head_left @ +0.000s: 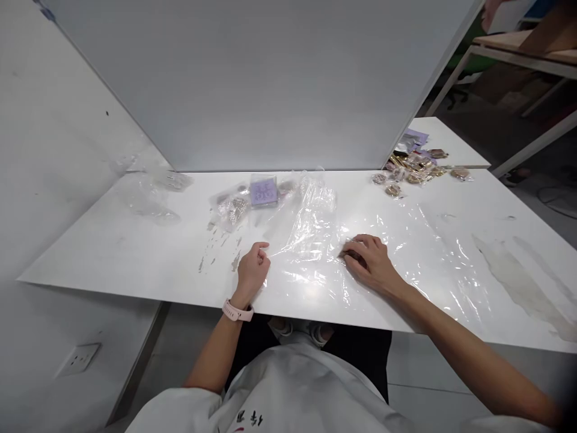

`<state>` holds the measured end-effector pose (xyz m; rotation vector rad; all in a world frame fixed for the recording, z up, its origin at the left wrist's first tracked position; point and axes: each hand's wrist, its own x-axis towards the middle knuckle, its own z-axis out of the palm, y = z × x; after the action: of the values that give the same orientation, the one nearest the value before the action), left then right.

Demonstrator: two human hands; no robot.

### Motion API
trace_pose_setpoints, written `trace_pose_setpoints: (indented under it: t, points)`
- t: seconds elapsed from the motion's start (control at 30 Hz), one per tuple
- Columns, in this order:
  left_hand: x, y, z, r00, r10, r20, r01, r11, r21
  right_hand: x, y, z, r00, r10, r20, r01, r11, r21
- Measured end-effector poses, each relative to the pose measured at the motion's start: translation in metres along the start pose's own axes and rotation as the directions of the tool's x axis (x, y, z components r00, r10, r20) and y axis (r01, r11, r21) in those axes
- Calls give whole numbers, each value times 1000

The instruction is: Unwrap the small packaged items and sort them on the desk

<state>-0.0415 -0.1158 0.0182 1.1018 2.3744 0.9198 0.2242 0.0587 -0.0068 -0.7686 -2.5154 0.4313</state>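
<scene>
A wide sheet of clear plastic film (311, 273) lies wrinkled across the middle and right of the white table. My left hand (253, 270), with a pink band at the wrist, has its fingers curled in a pinch at the film's left edge. Over the film to the right, my right hand (372, 264) curls its fingers round a small dark brownish thing (353, 255), mostly hidden under them. Beyond my left hand are a purple square packet (264, 192) and small items in clear wrap (232, 209). Bunched clear plastic (315, 195) lies beside them.
A tall grey panel (270, 84) stands along the table's back edge. Several small gold-coloured wrapped pieces (415, 174) are heaped at the back right. Loose clear bags (148, 195) lie at the back left, near the wall. Another table (518, 45) is beyond at right.
</scene>
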Motion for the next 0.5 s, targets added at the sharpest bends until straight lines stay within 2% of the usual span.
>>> trace_pose_setpoints:
  t: [0.1,0.2,0.27,0.43,0.5]
  points:
    - [2,1,1,1000,-19,-22,20,1000,24,-9,5,-5,996,62,-66,-65,997,-36]
    - [2,1,2,999,-26,-26,26,1000,11,-12,8,-6,996,26,-85,-28,999,-27]
    - [2,-1,3,999,-29,-31,28,1000,-12,-12,10,-7,997,24,-72,-22,1000,22]
    - [2,-4,5,998,-32,-46,30,998,-56,-12,13,-11,988,150,-37,-149,988,40]
    - [3,-5,6,998,-39,-50,36,998,-61,-8,19,-17,984,179,18,-180,976,125]
